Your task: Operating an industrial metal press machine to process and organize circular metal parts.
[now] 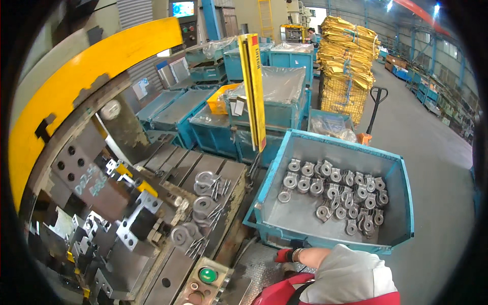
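Observation:
My right arm, in a grey sleeve, reaches leftward across the lower edge. My right hand (285,255), in a red glove, is close to the near left corner of a blue metal bin (325,245). Its fingers are too small and hidden to read, and nothing held shows. My left hand is out of view. Inside the bin lie many grey metal ring parts (316,187), each with a short lug. More ring parts (204,207) lie in small groups on the press bed (175,165), with thin metal pins (215,216) beside them.
A control box with a green button (208,275) sits at the press's near corner. The press die (137,221) fills the left. A yellow post (252,94) rises behind the bed. Beyond are blue crates (290,63), stacked yellow sacks (348,56) and a pallet jack handle (377,104).

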